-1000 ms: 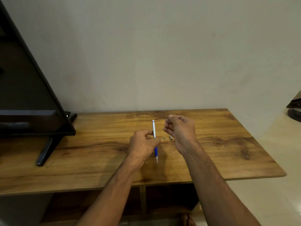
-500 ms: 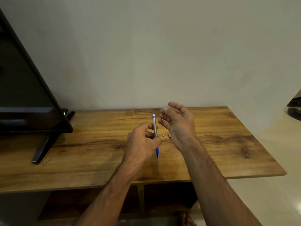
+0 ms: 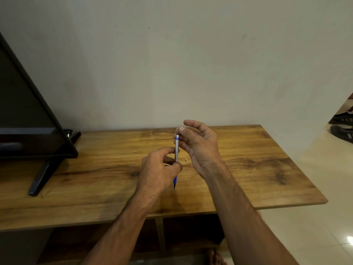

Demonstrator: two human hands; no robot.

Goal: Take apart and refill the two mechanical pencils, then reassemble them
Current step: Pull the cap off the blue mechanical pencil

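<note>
My left hand (image 3: 157, 170) grips a mechanical pencil (image 3: 176, 148) upright above the wooden table (image 3: 248, 169). The pencil has a silver barrel, a blue grip and its tip points down. My right hand (image 3: 198, 144) hovers just right of the pencil's top end. Its thumb and forefinger pinch something thin like a pencil lead (image 3: 183, 127) right above the open top. One small pale pencil part (image 3: 186, 160) lies on the table between my hands. No second pencil is visible.
A black flat screen (image 3: 28, 111) on a stand (image 3: 44, 175) fills the left of the table. A plain wall rises behind. The table's right edge drops to a tiled floor, with dark sandals (image 3: 342, 129) at the far right.
My right hand rose from the table and opened partly, then brought its pinched fingers over the pencil's top. My left hand lifted the pencil slightly and held it upright.
</note>
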